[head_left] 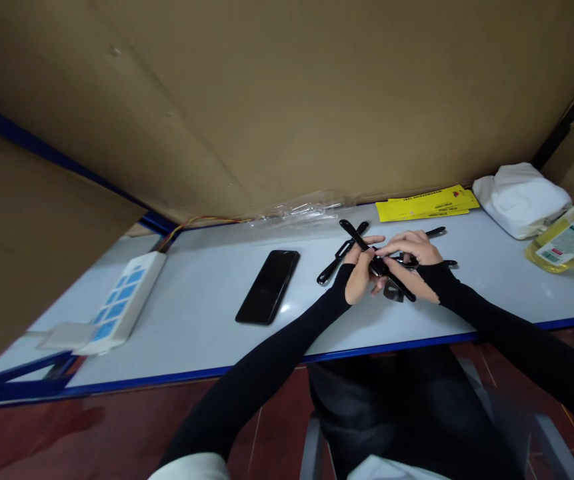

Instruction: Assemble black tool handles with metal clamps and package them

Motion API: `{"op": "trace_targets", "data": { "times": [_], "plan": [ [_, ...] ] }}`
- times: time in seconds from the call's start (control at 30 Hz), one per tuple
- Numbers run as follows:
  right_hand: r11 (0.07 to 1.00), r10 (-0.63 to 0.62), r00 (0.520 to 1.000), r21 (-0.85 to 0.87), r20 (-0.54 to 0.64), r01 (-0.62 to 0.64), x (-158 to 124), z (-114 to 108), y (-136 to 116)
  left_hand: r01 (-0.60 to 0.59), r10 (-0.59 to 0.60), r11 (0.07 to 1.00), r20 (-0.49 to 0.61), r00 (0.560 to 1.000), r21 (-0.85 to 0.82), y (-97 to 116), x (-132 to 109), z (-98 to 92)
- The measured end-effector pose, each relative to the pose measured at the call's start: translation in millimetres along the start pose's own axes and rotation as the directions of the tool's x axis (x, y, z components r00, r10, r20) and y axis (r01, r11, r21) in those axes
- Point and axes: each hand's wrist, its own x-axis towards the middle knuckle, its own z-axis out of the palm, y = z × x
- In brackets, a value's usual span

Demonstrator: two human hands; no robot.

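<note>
A long, glossy black strap-like piece (pixel 403 285) with rounded ends slants between my two hands; its exact kind does not show. My left hand (pixel 360 275) is closed around its upper part, thumb on top. My right hand (pixel 414 252) has its fingers bent onto the middle of the same piece, which the fingers partly hide. To the left, beside my left hand, lies a similar black piece with an open frame in its middle (pixel 343 251). More black ends (pixel 437 232) stick out behind my right hand. A small dark, see-through flat bit (pixel 393 291) shows below the hands.
A black phone (pixel 267 287) lies left of my hands. Further left is a white power strip (pixel 123 300) with a plug. Clear plastic pieces (pixel 301 208), yellow printed cards (pixel 427 205), a white cloth bundle (pixel 521 197) and a bottle of yellow liquid (pixel 569 233) line the back and right.
</note>
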Motion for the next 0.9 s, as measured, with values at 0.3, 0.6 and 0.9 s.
{"op": "trace_targets", "data": {
  "times": [0.3,0.6,0.9],
  "plan": [
    [1.0,-0.012,1.0,0.009,-0.016,0.012,0.1,2.4,-2.3,0.027,-0.027,1.0,0.0,1.0,-0.006,-1.8,-0.9,0.9],
    [0.999,-0.037,0.999,0.014,0.013,0.037,1.1,-2.2,-4.8,0.042,-0.042,0.999,0.047,0.998,-0.002,-0.1,0.5,-1.6],
    [0.998,-0.038,0.999,0.047,-0.002,0.038,0.3,-0.6,-4.3,0.052,-0.052,0.999,0.041,0.998,0.011,-3.0,0.6,-1.3]
  ]
}}
